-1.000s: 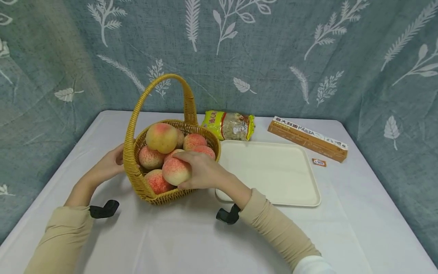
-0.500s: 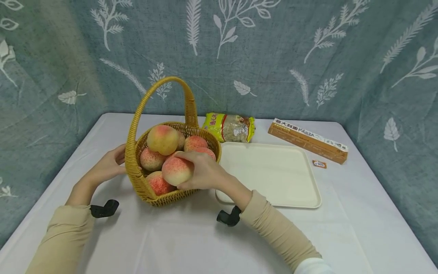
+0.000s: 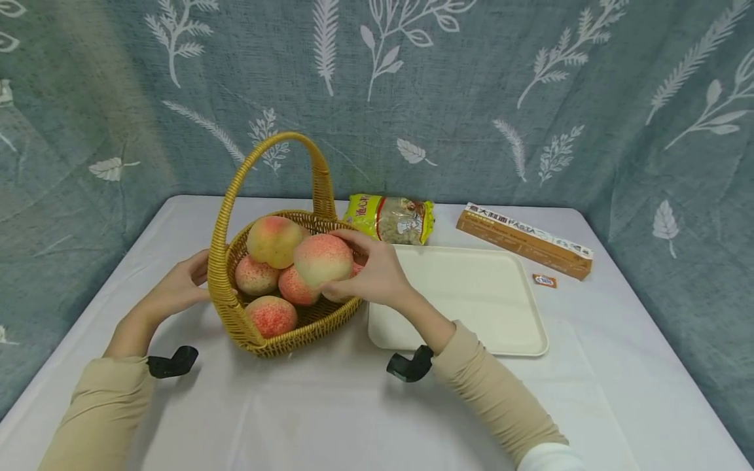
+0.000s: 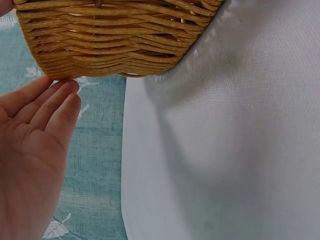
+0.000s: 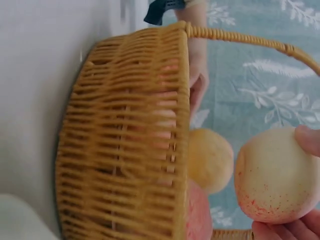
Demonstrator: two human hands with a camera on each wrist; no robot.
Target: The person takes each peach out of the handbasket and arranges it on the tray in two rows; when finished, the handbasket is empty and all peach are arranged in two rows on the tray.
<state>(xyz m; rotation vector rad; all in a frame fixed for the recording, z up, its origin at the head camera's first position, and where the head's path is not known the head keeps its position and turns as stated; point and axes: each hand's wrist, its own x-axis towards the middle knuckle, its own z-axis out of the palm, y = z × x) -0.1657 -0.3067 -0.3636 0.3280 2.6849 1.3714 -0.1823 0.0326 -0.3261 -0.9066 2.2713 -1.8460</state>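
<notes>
Curling right hand's (image 3: 379, 273) fingers round one peach (image 3: 321, 257), raised over one wicker basket (image 3: 235, 320). Resting left hand's (image 3: 175, 291) straight fingers against basket. Inside, at least five more peaches (image 3: 257, 275), some partly hidden. Right of basket, one tray (image 3: 453, 301); behind, one pasta bag (image 3: 390, 219) near back edge of bench (image 3: 306, 418). Foreground, open bench.

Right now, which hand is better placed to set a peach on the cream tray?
Likely the right hand: it grips a peach raised above the basket, on the side nearest the cream tray. The left hand touches the basket's opposite side, farther from the tray.
</notes>
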